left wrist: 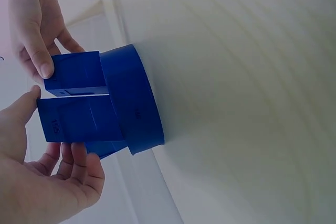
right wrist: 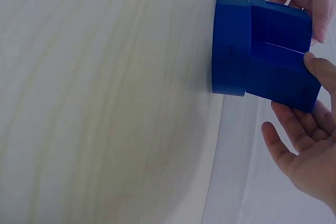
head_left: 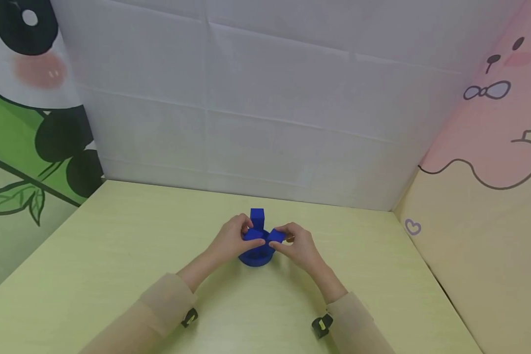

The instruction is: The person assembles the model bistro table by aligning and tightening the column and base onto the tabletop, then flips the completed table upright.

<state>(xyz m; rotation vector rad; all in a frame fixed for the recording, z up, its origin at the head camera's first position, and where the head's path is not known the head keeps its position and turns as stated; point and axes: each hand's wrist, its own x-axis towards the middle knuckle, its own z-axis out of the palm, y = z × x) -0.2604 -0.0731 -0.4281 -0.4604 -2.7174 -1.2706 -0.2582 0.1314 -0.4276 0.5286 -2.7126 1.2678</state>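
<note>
A round blue base (head_left: 255,260) stands on the table, with three blue rectangular blocks rising from it. My left hand (head_left: 225,242) pinches the top of the left block (left wrist: 81,119) between thumb and fingers. On the other side, my right hand (head_left: 302,248) holds the top of the right block (right wrist: 283,74) the same way. The third block (head_left: 257,217) stands upright at the back, touched by neither hand. Small dark markings show on the base's side wall and on the left block in the left wrist view. Both gripped blocks meet the base at their lower ends.
The pale yellow-green table (head_left: 256,309) reaches back to a creased white sheet (head_left: 265,108). Side panels with cartoon pictures, a green and white one (head_left: 31,132) and a pink one (head_left: 504,123), flank the table. Dark wrist devices (head_left: 322,325) hang beside the sleeves.
</note>
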